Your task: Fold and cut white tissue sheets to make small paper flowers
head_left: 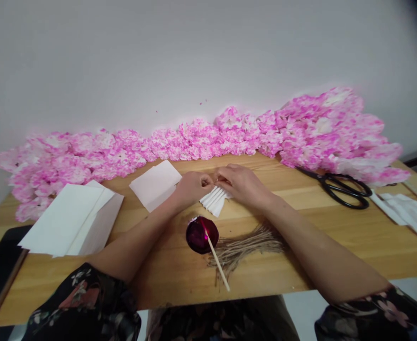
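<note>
Over bare tabletop (295, 203) beyond the dark bowl (196, 238), left hand (191, 186) and right hand (243, 183) pinch pleated paper (215, 201) at its far edge.

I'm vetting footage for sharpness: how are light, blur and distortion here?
Head view: soft, fairly even light on the wall, with a dark upper-right corner; head view: pink flowers look smeared toward both ends, like wide-angle stretch; head view: left hand and right hand slightly soft around the pleated paper; head view: detail lost inside the dark bowl.
</note>
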A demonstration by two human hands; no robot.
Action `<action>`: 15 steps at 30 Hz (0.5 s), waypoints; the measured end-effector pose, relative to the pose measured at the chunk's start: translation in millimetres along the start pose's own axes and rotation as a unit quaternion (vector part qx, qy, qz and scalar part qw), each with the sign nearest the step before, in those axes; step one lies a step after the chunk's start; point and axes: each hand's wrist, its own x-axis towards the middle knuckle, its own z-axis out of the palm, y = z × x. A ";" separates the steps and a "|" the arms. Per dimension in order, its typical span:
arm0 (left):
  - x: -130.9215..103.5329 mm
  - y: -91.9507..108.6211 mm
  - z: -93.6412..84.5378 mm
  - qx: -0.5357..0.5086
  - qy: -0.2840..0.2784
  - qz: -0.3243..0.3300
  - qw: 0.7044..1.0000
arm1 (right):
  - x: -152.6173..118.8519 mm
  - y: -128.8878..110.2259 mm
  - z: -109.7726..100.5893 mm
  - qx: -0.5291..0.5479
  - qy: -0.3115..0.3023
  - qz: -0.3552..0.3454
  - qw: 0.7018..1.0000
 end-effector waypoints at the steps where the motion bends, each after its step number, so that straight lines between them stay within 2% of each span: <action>1: 0.2 -0.5 -0.2 -0.001 -0.003 0.003 1.000 | -0.1 -0.6 -0.3 0.004 -0.002 -0.001 1.000; 8: 2.2 -6.2 0.7 -0.015 -0.014 0.016 1.000 | 1.2 0.6 -7.7 0.018 -0.026 -0.012 0.999; 12: 0.4 -3.0 -1.4 -0.013 -0.023 0.017 1.000 | -2.6 -3.4 -36.6 -0.016 -0.027 -0.007 0.999; 15: -1.1 1.3 -3.9 0.001 -0.023 0.009 1.000 | -19.1 -10.6 -62.4 -0.069 -0.096 0.040 0.992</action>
